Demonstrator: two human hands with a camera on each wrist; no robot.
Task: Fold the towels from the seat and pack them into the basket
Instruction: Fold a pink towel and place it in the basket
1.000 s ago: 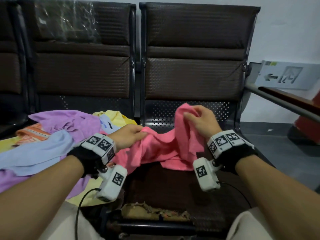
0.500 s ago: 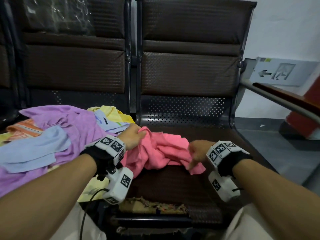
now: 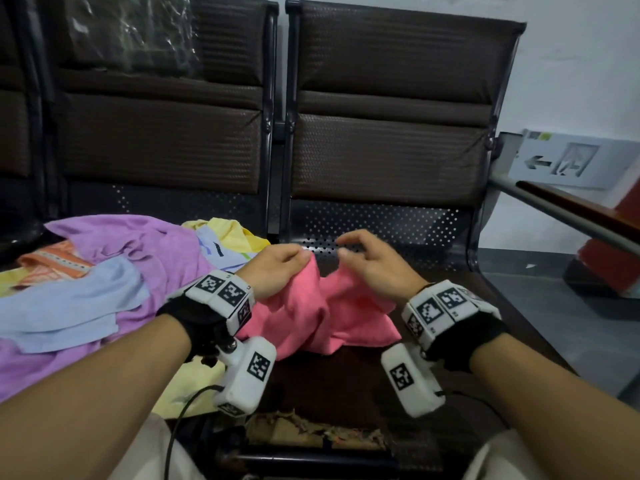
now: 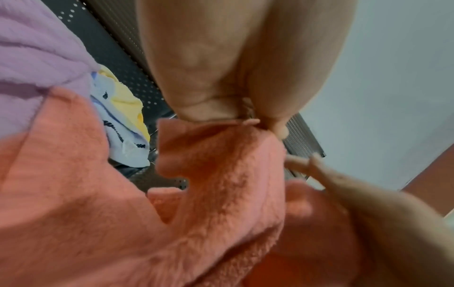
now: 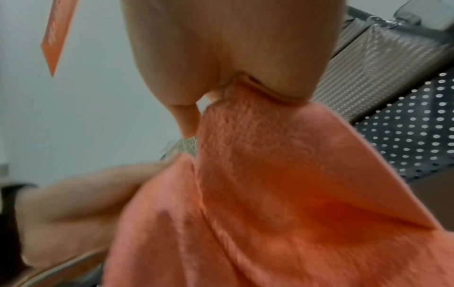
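The pink towel [image 3: 322,313] is a plain, unpatterned pink; in the wrist views it reads salmon-orange. On the left seat: a lilac towel [image 3: 138,244], plain; a light blue towel [image 3: 69,306], plain; a yellow towel [image 3: 232,230], plain; an orange cloth [image 3: 52,263] with pale stripes; a white cloth [image 3: 221,252] with black marks. The seats [image 3: 388,157] are dark brown with a woven texture; the black metal panel [image 3: 381,220] beneath the backrest carries a dot pattern. The wrist bands [image 3: 221,296] are white with black square markers.
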